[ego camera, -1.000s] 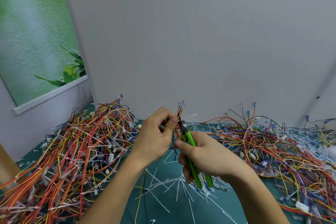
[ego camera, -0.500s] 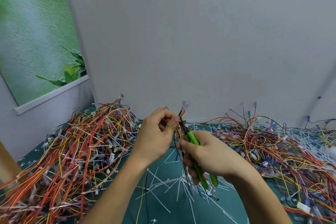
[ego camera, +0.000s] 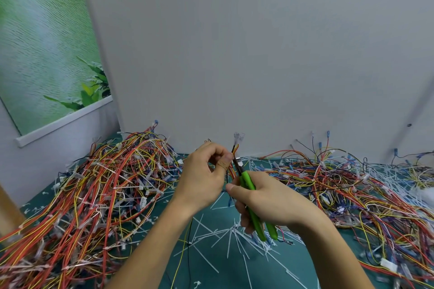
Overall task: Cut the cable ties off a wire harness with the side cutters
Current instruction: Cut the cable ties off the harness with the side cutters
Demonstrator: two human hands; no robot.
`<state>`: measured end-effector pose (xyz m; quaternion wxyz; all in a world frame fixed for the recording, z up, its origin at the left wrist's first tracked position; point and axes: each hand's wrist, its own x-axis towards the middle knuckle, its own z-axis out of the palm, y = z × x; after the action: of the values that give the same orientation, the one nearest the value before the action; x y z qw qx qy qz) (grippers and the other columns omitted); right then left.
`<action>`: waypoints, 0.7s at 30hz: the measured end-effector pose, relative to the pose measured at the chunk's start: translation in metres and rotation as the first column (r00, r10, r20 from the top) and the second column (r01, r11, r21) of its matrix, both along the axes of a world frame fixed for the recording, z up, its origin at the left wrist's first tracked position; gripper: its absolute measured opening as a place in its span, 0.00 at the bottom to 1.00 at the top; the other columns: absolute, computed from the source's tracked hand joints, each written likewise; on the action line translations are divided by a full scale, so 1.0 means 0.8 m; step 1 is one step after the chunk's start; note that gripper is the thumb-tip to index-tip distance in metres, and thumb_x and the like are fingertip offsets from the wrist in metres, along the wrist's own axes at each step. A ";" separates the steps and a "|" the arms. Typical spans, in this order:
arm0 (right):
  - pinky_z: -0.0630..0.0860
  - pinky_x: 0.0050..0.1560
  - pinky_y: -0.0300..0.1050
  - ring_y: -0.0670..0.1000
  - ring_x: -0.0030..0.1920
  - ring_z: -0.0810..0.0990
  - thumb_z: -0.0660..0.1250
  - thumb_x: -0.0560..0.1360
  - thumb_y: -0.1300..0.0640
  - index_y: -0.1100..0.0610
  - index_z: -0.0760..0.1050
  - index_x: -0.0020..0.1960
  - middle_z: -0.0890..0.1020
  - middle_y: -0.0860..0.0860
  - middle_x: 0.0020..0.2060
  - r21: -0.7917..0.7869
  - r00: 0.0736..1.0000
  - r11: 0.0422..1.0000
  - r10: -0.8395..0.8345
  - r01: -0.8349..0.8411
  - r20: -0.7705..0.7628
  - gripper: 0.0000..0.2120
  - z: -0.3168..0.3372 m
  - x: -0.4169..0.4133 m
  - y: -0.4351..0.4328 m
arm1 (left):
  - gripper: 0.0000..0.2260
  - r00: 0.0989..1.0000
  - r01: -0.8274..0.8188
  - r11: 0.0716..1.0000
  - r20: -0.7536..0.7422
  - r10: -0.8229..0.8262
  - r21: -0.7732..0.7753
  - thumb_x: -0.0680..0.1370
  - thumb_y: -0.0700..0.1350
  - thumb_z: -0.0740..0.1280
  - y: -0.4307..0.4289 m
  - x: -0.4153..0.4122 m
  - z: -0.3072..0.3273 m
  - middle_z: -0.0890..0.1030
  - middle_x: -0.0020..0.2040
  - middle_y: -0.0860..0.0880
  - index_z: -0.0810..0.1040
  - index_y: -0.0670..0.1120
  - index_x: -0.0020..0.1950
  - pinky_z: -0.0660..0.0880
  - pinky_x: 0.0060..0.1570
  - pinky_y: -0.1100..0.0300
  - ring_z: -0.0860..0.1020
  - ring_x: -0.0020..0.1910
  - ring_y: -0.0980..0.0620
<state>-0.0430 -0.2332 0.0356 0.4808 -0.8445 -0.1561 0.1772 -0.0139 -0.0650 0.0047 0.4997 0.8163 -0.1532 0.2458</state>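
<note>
Above a green table (ego camera: 296,269), a person's left hand (ego camera: 202,179) has its grip clamped on a raised wire harness (ego camera: 235,148). The right hand (ego camera: 272,203) has its grip clamped round green side cutters (ego camera: 246,179), tips at the harness.

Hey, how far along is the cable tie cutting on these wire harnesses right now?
Done: many cut white ties litter the green mat. In hand: the left hand pinches one harness while the right hand grips the green side cutters, tips at its wires. Remaining: the big pile on the left side shows white ties on its bundles.
</note>
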 end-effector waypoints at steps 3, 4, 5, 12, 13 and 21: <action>0.80 0.36 0.60 0.57 0.26 0.80 0.63 0.84 0.50 0.59 0.69 0.44 0.77 0.53 0.29 -0.023 1.000 1.000 -0.003 0.004 0.020 0.15 -0.006 0.001 0.003 | 0.06 1.000 -0.002 1.000 -0.022 0.003 0.023 0.82 0.45 0.67 0.001 0.000 -0.001 0.76 0.38 0.54 0.79 0.46 0.46 0.68 0.39 0.64 0.73 0.38 0.57; 0.80 0.35 0.59 0.57 0.25 0.79 0.62 0.84 0.50 0.59 0.69 0.44 0.76 0.52 0.28 -0.025 0.999 1.000 -0.011 0.011 0.033 0.15 -0.007 0.001 0.004 | 0.06 1.000 -0.002 1.000 -0.026 0.002 0.021 0.82 0.45 0.67 0.001 0.001 -0.001 0.76 0.38 0.54 0.79 0.46 0.46 0.68 0.39 0.64 0.72 0.37 0.57; 0.81 0.34 0.60 0.57 0.25 0.79 0.61 0.85 0.51 0.59 0.68 0.45 0.76 0.52 0.27 -0.027 0.999 0.999 -0.019 0.020 0.046 0.14 -0.009 0.002 0.005 | 0.06 1.000 0.000 1.000 -0.029 0.001 0.016 0.82 0.45 0.67 0.002 0.001 -0.001 0.76 0.38 0.53 0.79 0.46 0.46 0.68 0.39 0.64 0.72 0.37 0.57; 0.81 0.30 0.52 0.54 0.25 0.79 0.60 0.85 0.54 0.59 0.68 0.48 0.76 0.53 0.29 -0.020 0.999 0.999 -0.038 0.039 0.025 0.11 -0.013 0.000 0.003 | 0.06 0.999 -0.003 1.000 -0.040 0.004 0.029 0.82 0.45 0.67 0.000 0.001 0.000 0.77 0.38 0.53 0.80 0.46 0.46 0.66 0.37 0.66 0.72 0.35 0.59; 0.81 0.31 0.52 0.54 0.26 0.79 0.60 0.85 0.53 0.59 0.68 0.47 0.76 0.54 0.31 0.000 0.999 0.999 -0.039 0.039 0.003 0.11 -0.013 -0.001 0.004 | 0.06 0.999 -0.003 0.999 -0.046 0.004 0.032 0.82 0.45 0.67 0.000 0.000 0.000 0.78 0.39 0.52 0.80 0.46 0.47 0.66 0.37 0.67 0.72 0.36 0.59; 0.82 0.43 0.67 0.59 0.33 0.80 0.64 0.84 0.50 0.59 0.70 0.47 0.76 0.57 0.36 0.003 0.999 1.000 0.005 -0.005 -0.038 0.13 -0.009 0.006 0.003 | 0.06 0.998 0.005 0.999 -0.069 -0.003 0.032 0.82 0.45 0.66 0.002 0.004 -0.002 0.77 0.39 0.53 0.80 0.46 0.47 0.66 0.36 0.69 0.72 0.34 0.61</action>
<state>-0.0380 -0.2304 0.0285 0.4843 -0.8398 -0.1494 0.1944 -0.0105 -0.0634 0.0029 0.4922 0.8319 -0.1412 0.2139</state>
